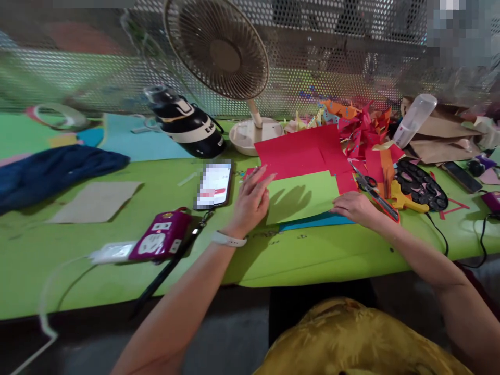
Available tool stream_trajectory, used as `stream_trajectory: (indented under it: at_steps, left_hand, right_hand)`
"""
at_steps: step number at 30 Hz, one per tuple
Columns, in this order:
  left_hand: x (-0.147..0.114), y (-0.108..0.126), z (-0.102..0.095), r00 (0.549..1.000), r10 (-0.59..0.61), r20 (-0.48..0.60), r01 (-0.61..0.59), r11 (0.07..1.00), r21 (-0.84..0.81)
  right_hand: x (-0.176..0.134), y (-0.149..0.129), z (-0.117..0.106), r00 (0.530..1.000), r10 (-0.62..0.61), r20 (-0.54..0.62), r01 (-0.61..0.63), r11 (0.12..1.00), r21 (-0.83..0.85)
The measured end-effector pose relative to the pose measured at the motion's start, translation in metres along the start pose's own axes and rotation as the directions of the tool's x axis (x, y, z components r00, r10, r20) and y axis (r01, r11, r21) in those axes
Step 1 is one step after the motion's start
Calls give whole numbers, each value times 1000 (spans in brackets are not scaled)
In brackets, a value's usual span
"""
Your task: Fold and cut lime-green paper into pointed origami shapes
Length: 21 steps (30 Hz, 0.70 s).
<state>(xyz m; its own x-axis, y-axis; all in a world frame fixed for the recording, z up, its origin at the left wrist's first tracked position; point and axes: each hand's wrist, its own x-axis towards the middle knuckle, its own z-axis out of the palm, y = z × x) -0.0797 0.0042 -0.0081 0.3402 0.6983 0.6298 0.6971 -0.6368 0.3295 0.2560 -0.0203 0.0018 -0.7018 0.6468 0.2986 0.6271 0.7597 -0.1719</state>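
Beige fan [225,55] just beside a black bottle [193,133], navy cloth [58,171] at far left.

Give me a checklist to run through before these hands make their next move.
1. Right hand at the light green sheet: ok, fingertips at its right edge, near the lower corner.
2. Left hand pressing the sheet down: cannot tell; it is at the left edge with its fingers extended.
3. Light green sheet fully covering the blue sheet: not ok, a blue strip shows along the near edge.
4. Scissors out of both hands: ok, lying to the right of the light green sheet.
5. Phone off the sheets: ok, lying left of the left hand.
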Motion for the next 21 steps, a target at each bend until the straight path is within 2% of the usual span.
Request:
stream_trajectory:
  at_steps: [2, 4, 8, 11, 13, 15, 17, 21]
  left_hand:
    - [-2, 2, -1, 1000, 9, 26, -9, 1000, 10]
    - [-3, 6, -4, 991, 75, 113, -75, 997, -1]
    - [0, 23, -4, 927, 246, 283, -241, 969, -52]
    - [5, 41, 0, 880, 217, 422, -214, 975, -55]
    - [9, 51, 2, 859, 192, 475, -193, 980, -47]
    - [11, 58, 3, 850, 184, 494, -186, 981, -46]
    - [11, 60, 3, 863, 168, 476, -162, 985, -53]
    - [5, 55, -2, 884, 189, 428, -110, 973, -202]
  right_hand:
    - [-1, -2, 0, 999, 24, -29, -22, 998, 55]
    - [0, -5, 0, 997, 47, -61, -41, 994, 96]
    - [2, -8, -2, 987, 72, -143, -47, 984, 171]
    - [3, -12, -4, 982, 67, -176, -33, 982, 187]
    - [3, -16, -6, 982, 50, -181, -16, 982, 188]
    - [3, -21, -9, 983, 18, -182, 17, 982, 186]
    - [2, -23, -12, 983, -13, -181, 47, 982, 183]
    - [-1, -18, -15, 992, -26, -126, 48, 982, 182]
